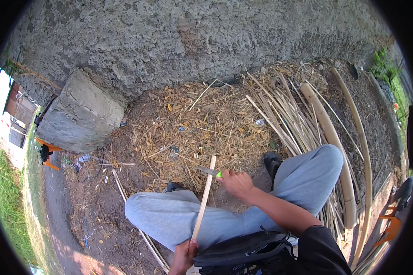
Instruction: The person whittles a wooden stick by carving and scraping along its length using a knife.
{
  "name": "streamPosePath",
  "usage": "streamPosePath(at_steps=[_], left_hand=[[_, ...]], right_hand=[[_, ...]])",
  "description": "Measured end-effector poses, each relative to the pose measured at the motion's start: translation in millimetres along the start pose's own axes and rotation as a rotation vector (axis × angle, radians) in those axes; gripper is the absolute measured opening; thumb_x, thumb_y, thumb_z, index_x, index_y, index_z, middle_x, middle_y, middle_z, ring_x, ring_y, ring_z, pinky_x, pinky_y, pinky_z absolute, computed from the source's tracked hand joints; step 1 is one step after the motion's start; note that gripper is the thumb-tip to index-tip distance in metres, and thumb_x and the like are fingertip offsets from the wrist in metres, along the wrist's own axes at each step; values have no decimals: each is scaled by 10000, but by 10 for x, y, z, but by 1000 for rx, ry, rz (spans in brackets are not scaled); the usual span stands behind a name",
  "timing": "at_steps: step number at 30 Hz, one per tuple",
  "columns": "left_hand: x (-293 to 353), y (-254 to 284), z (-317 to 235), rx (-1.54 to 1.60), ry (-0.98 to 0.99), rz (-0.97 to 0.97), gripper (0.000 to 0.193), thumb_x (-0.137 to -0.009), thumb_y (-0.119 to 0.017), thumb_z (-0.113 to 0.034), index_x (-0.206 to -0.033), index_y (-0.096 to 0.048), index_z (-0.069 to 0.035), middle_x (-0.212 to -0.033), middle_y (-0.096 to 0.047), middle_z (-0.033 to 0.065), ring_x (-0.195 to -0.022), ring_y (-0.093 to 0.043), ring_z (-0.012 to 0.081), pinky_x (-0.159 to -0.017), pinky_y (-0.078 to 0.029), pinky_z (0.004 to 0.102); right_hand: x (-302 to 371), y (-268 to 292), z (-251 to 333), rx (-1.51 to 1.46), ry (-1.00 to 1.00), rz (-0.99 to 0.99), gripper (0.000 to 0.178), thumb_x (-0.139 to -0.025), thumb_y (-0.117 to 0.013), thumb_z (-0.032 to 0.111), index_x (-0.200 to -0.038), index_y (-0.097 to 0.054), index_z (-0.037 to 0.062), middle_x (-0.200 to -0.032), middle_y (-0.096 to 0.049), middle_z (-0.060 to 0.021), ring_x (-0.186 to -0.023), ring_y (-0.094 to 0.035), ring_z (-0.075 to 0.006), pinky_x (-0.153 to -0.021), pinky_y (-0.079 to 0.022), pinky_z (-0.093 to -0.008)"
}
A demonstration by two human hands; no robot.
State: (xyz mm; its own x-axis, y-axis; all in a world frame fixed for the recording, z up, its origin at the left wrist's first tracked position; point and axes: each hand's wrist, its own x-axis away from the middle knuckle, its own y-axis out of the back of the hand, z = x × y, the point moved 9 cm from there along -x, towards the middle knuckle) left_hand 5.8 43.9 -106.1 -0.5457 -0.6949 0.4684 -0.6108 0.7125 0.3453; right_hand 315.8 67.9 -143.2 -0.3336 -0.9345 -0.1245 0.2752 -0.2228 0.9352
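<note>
Left hand (184, 253): closed around the lower end of the wooden strip, close to the lap; thumb lying along the wood.
Right hand (236, 184): wrapped around the handle of the knife, in front of the lap, between the knees.
Wooden strip (204, 201): one, pale, long and narrow; slants up from the left hand across the trousers, its top end leaning slightly right, above the littered ground.
Knife (220, 174): one, bright green at the handle, grey blade pointing left; blade crosses the strip near its top end; depth of any cut cannot be told.
Trousers (170, 217): light grey, legs bent, knees spread wide.
Bag (243, 250): black, at the waist, below the right forearm.
Ground litter (202, 133): straw-coloured shavings and dry yellow leaves, spread between the legs and the wall.
Bundle of strips (287, 114): many, thin, loosely fanned out, beyond and beside the right knee.
Thick bamboo piece (328, 142): one, tan, lying to the right of the bundle.
Curved pole (360, 133): one, slimmer, farther right.
Concrete block (85, 110): grey, at left, against the wall.
Wall (192, 36): rough, grey, across the far side.
</note>
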Motion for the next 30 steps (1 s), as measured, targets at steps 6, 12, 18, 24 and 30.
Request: streamPosePath(at_steps=[6, 12, 18, 24, 30], left_hand=[[-7, 124, -27, -167, -107, -63, 459, -1051, -452, -403, -739, -556, -82, -588, -461, -15, -544, -431, 105, -493, -352, 318], [-34, 78, -125, -80, -37, -91, 497, -1049, -421, -451, -723, -542, -97, -581, -443, -28, -530, -415, 100, -492, -349, 307], [-98, 11, 121, 20, 30, 32, 385, -1055, -503, -289, -768, -571, -39, -590, -480, -24, -558, -428, 67, -504, -369, 277], [-29, 20, -218, -28, -12, 25, 481, -1054, -415, -429, -722, -541, -105, -591, -437, -44, -543, -407, 96, -500, -335, 307], [-45, -19, -220, 9, -109, -5, 457, -1051, -437, -392, -708, -523, -103, -613, -415, -51, -586, -369, 90, -523, -302, 304]], right_hand=[[-44, -77, -1310, 5, -481, -103, 399, -1037, -450, 375, -898, -574, 22, -649, -661, -177, -536, -655, -378, -504, -524, -492], [-22, 599, -153, -223, -189, -72, 353, -1028, -476, 340, -906, -559, 19, -657, -654, -190, -525, -642, -384, -471, -507, -489], [214, 586, 186, -261, 20, -125, 363, -1014, -502, 378, -887, -532, 38, -636, -646, -173, -501, -635, -370, -438, -497, -476], [182, 426, 209, -105, 65, -98, 375, -997, -524, 409, -849, -520, 65, -618, -635, -138, -478, -640, -321, -407, -492, -445], [233, 240, 207, 23, 118, -145, 378, -993, -533, 419, -814, -507, 87, -589, -621, -109, -452, -637, -269, -372, -473, -390]])
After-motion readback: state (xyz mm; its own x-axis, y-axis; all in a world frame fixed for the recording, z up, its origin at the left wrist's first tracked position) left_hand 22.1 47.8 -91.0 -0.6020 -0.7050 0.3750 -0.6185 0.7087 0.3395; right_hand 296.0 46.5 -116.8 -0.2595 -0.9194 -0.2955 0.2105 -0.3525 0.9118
